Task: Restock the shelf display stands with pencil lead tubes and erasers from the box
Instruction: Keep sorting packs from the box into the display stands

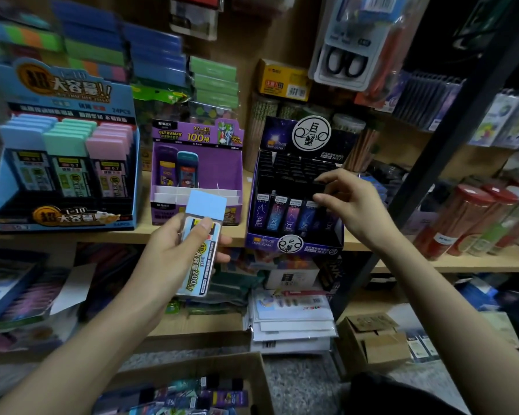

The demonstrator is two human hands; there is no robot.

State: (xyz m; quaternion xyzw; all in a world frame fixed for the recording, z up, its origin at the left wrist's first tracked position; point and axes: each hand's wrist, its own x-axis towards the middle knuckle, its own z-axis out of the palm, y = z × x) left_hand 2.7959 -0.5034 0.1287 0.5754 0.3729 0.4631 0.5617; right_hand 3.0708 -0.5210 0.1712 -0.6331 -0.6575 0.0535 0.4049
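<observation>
Mid-restock: blue lead tube in the left hand, right hand over the dark stand.

The left hand grips the tube around its middle at frame center, thumb across the label. Its pale blue cap points up, right in front of the purple stand, which has two tubes in its back left corner. The right hand is right of center with fingers curled, fingertip and thumb by the black caps in the dark stand; honestly can't tell if it's pinching one. The blue stand at the left of the shelf has rows of blue, green and pink caps. The cardboard box sits bottom center with more tubes inside.
</observation>
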